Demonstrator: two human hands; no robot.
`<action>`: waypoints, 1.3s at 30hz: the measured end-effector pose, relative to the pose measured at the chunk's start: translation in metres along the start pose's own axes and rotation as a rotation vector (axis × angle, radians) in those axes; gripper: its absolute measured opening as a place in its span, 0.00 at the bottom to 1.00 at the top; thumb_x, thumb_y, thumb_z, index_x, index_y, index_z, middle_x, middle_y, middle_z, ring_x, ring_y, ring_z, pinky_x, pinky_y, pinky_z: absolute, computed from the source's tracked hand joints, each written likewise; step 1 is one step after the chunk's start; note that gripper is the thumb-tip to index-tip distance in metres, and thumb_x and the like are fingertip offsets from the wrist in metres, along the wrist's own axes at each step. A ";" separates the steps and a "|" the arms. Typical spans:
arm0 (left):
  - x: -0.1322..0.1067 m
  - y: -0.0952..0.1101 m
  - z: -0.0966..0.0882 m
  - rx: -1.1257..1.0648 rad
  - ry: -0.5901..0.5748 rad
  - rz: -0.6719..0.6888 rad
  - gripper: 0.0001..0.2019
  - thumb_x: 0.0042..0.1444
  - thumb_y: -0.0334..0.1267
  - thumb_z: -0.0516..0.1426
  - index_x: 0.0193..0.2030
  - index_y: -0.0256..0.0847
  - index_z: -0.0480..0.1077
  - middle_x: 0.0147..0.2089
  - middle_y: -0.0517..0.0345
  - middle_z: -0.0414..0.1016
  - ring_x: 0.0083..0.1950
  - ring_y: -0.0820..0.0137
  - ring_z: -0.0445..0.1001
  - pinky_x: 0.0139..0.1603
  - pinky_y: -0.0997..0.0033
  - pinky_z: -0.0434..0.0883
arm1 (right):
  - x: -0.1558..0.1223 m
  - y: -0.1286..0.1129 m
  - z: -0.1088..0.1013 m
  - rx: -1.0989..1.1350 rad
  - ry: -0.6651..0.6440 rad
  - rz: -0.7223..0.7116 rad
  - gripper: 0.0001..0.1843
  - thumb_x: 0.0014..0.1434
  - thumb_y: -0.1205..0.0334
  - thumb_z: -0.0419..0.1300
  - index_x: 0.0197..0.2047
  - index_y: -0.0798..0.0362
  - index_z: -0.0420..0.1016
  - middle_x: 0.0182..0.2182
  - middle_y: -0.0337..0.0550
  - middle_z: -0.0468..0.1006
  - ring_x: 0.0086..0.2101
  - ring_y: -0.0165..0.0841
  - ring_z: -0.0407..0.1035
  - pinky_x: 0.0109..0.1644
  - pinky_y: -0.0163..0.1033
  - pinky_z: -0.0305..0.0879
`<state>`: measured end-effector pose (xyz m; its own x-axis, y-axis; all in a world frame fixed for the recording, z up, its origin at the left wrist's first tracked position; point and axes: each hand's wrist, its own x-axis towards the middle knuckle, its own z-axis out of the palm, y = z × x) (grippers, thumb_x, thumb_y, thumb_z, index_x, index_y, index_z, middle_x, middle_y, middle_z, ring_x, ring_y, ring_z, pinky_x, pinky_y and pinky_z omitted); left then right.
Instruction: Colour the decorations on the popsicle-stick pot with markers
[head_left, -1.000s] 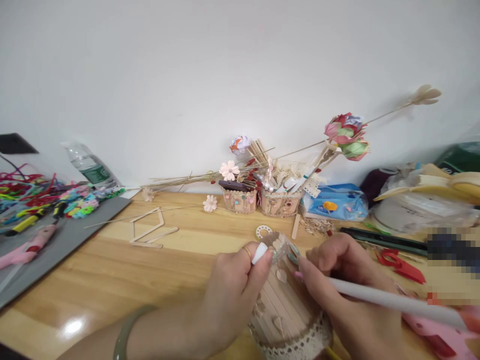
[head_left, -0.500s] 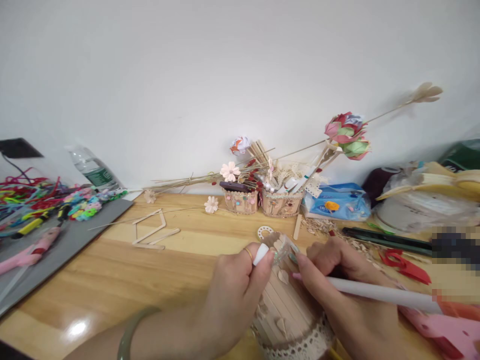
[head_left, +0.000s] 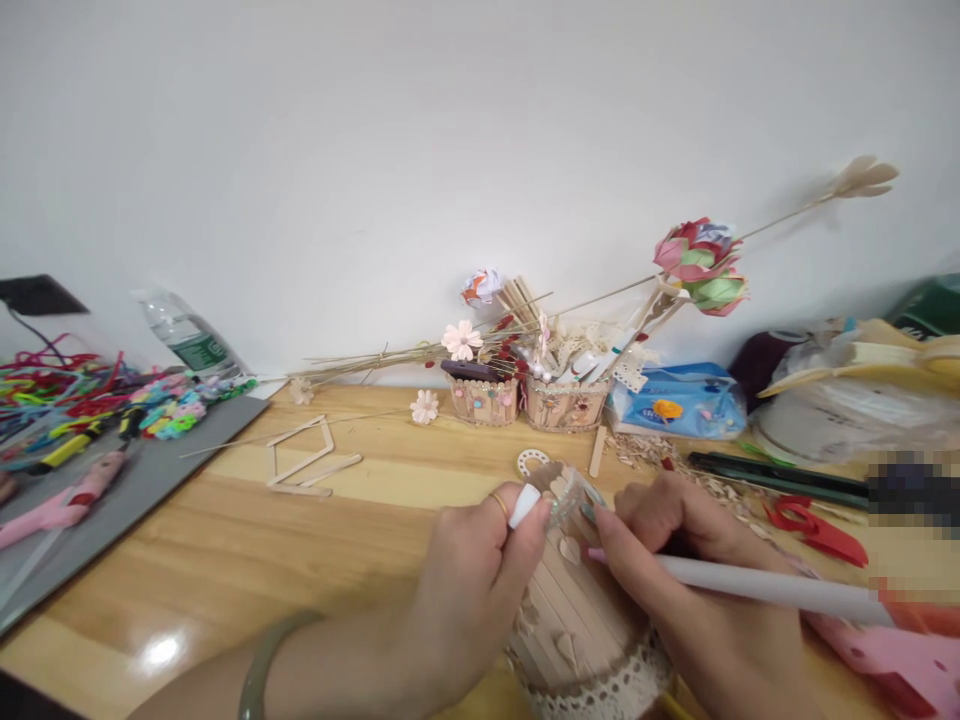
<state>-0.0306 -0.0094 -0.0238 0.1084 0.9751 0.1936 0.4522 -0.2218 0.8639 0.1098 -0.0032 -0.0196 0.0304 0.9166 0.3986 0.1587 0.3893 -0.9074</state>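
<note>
A container faced with wooden craft sticks (head_left: pixel 592 625) is tilted in front of me, with lace round its lower end and small wooden hearts on its side. My left hand (head_left: pixel 480 570) is closed at its upper left edge, a white pen cap (head_left: pixel 524 506) gripped between the fingers. On the other side, my right hand (head_left: pixel 697 580) is closed round a white marker (head_left: pixel 780 587) with a pink tip. That tip lies close to a wooden heart (head_left: pixel 569 549); whether it touches the wood I cannot tell. My right thumb rests by the glittery rim.
Two decorated stick baskets (head_left: pixel 566 405) stand by the wall, filled with flowers and pens. A blue wipes pack (head_left: pixel 679 400) and wood shavings lie right of them. Bent sticks (head_left: pixel 300 440) lie at left, near a grey mat (head_left: pixel 157 480) with a pink glue gun (head_left: pixel 71 510).
The scene has shifted slightly in view. Both hands keep the same hold on the cap and the marker, and the container stays tilted as before.
</note>
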 end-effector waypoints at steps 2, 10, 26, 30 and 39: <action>0.001 0.000 0.000 0.006 0.004 0.008 0.15 0.60 0.39 0.45 0.22 0.40 0.53 0.19 0.67 0.54 0.21 0.78 0.54 0.22 0.77 0.53 | 0.000 -0.001 0.001 0.013 -0.007 -0.004 0.18 0.52 0.62 0.59 0.17 0.50 0.54 0.15 0.31 0.59 0.17 0.26 0.53 0.20 0.34 0.51; 0.000 0.000 0.000 0.012 0.004 0.003 0.15 0.60 0.40 0.45 0.21 0.41 0.53 0.19 0.68 0.53 0.21 0.78 0.54 0.22 0.77 0.53 | 0.003 -0.001 -0.002 -0.086 -0.036 -0.059 0.17 0.52 0.63 0.58 0.17 0.50 0.54 0.14 0.32 0.59 0.17 0.26 0.54 0.19 0.32 0.52; 0.000 -0.001 0.000 0.017 0.022 0.003 0.15 0.60 0.40 0.45 0.22 0.40 0.53 0.19 0.68 0.54 0.21 0.78 0.54 0.22 0.77 0.53 | 0.002 0.000 -0.002 -0.129 -0.042 -0.111 0.17 0.52 0.64 0.57 0.18 0.50 0.53 0.14 0.31 0.57 0.16 0.25 0.53 0.17 0.30 0.51; 0.001 -0.001 0.000 0.011 0.016 0.014 0.15 0.60 0.39 0.45 0.22 0.40 0.53 0.19 0.67 0.54 0.21 0.78 0.54 0.23 0.77 0.53 | 0.001 -0.002 -0.001 -0.132 -0.069 -0.118 0.17 0.52 0.64 0.57 0.17 0.50 0.53 0.13 0.31 0.58 0.15 0.25 0.54 0.16 0.30 0.52; 0.001 -0.003 0.000 0.010 0.020 0.011 0.15 0.60 0.40 0.45 0.22 0.41 0.54 0.19 0.67 0.55 0.21 0.77 0.55 0.23 0.77 0.54 | 0.000 0.000 -0.003 -0.108 -0.060 -0.076 0.18 0.53 0.63 0.57 0.18 0.50 0.52 0.14 0.30 0.57 0.16 0.25 0.52 0.17 0.30 0.51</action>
<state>-0.0316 -0.0080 -0.0262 0.0962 0.9724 0.2124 0.4600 -0.2326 0.8569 0.1127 -0.0030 -0.0193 -0.0439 0.8899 0.4541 0.2639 0.4487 -0.8538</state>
